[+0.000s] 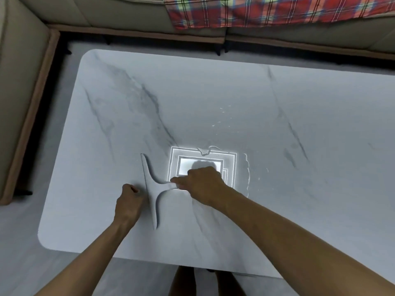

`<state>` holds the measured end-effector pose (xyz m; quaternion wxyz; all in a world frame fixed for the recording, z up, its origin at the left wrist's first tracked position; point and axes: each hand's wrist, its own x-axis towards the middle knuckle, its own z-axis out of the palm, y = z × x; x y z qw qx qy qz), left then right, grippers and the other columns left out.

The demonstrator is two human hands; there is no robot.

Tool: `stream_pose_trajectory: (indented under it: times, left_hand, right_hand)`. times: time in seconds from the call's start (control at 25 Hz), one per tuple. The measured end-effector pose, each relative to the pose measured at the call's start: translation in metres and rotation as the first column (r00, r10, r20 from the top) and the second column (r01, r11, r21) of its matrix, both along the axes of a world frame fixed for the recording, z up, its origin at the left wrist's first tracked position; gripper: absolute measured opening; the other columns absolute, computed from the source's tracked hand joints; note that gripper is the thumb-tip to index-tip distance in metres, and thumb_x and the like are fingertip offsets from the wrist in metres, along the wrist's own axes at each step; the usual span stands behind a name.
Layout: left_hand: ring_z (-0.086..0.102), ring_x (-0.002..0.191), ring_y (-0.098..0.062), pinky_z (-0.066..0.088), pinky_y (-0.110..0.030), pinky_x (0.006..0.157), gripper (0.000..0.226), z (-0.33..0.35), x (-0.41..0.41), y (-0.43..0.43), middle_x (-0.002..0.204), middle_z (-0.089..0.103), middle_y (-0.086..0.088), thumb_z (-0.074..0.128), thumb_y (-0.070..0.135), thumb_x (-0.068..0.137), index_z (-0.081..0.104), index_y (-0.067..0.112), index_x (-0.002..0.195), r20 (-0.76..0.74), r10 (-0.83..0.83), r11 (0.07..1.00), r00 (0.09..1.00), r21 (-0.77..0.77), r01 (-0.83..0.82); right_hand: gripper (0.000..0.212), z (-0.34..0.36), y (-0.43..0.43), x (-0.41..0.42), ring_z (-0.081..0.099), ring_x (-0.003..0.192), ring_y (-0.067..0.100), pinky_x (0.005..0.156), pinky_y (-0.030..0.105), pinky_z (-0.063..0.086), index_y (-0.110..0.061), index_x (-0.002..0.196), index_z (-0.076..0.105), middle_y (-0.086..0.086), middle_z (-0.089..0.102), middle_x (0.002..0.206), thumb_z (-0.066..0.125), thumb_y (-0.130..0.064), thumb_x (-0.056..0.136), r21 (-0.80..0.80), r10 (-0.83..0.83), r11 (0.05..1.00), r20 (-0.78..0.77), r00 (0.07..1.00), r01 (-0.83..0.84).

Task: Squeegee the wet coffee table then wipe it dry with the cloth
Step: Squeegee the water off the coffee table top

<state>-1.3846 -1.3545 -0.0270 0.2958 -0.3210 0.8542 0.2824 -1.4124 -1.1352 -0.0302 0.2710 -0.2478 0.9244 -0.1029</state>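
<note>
A pale grey T-shaped squeegee (152, 189) lies on the white marble coffee table (213, 103), its long blade running front to back and its handle pointing right. My right hand (202, 182) grips that handle, fingers curled round it. My left hand (128, 201) rests on the table just left of the blade with its fingers curled, holding nothing. Water streaks and droplets (246, 174) glisten to the right of my right hand, around a bright reflection of a ceiling light. No cloth is in view.
A beige sofa (25, 92) wraps the table's left and far sides, with a red plaid blanket (267, 9) on it at the back. Grey floor shows in the narrow gap between. My legs (205, 283) stand at the near table edge.
</note>
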Motion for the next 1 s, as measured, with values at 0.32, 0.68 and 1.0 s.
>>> stream_pose_trajectory:
  times: [0.32, 0.68, 1.0]
  left_hand:
    - [0.045, 0.063, -0.018, 0.034, -0.027, 0.054, 0.006, 0.006, -0.044, 0.060, 0.079, 0.052, -0.007, 0.048, 0.010, 0.089, 0.042, 0.011, 0.089, 0.042, -0.265, 0.952, 0.963, 0.169, 0.255]
    - [0.051, 0.070, -0.017, 0.036, -0.027, 0.053, 0.007, 0.010, -0.083, 0.090, 0.082, 0.054, -0.002, 0.037, 0.017, 0.095, 0.043, 0.014, 0.095, -0.085, -0.252, 0.955, 0.964, 0.139, 0.262]
    - [0.053, 0.071, -0.022, 0.037, -0.030, 0.054, 0.010, -0.001, -0.108, 0.056, 0.083, 0.055, -0.006, 0.041, 0.011, 0.091, 0.042, 0.011, 0.101, -0.021, -0.278, 0.956, 0.960, 0.088, 0.279]
  right_hand:
    - [0.039, 0.041, 0.175, 0.017, 0.064, 0.094, 0.021, 0.068, 0.031, 0.044, -0.058, 0.136, 0.037, -0.007, 0.065, 0.099, 0.022, -0.053, 0.100, 0.200, -0.499, 0.846, -0.030, 0.866, 0.494]
    - [0.038, 0.070, 0.158, -0.010, 0.065, 0.089, 0.022, 0.062, 0.029, 0.036, -0.056, 0.135, 0.039, -0.006, 0.063, 0.094, 0.024, -0.053, 0.100, 0.159, -0.435, 0.883, -0.081, 0.897, 0.442]
    - [0.034, 0.025, 0.079, -0.089, 0.064, 0.094, 0.029, 0.071, 0.034, 0.042, -0.050, 0.132, 0.046, 0.001, 0.065, 0.101, 0.031, -0.041, 0.103, 0.093, -0.340, 0.935, -0.029, 0.940, 0.341]
